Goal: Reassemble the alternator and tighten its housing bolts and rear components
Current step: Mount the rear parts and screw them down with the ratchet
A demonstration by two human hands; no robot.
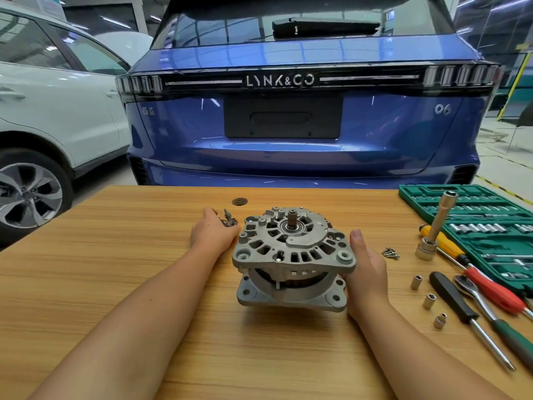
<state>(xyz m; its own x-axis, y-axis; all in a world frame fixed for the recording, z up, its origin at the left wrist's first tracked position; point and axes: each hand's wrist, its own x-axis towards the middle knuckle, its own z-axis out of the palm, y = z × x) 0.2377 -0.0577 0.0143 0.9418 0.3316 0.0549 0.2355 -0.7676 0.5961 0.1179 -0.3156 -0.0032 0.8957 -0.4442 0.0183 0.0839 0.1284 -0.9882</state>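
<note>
Alternator: stands mid-table on the wooden table, shaft pointing up, so the long axis is near vertical; rear housing on top, with a visible gap above the lower housing, which suggests the halves are not yet drawn tight. Left hand: at 9 o'clock of the alternator, beside its upper rim, fingers curled toward a small cluster of loose bolts at 10 o'clock; whether it grips them or only rests against them cannot be told. Right hand: at 3 o'clock, palm and straight fingers pressed flat to the housing side, steadying it, nothing pinched. Both hands equally near the body. Small screws lie at 3 o'clock beyond the right hand; socket driver, screwdrivers and green socket case further right.
</note>
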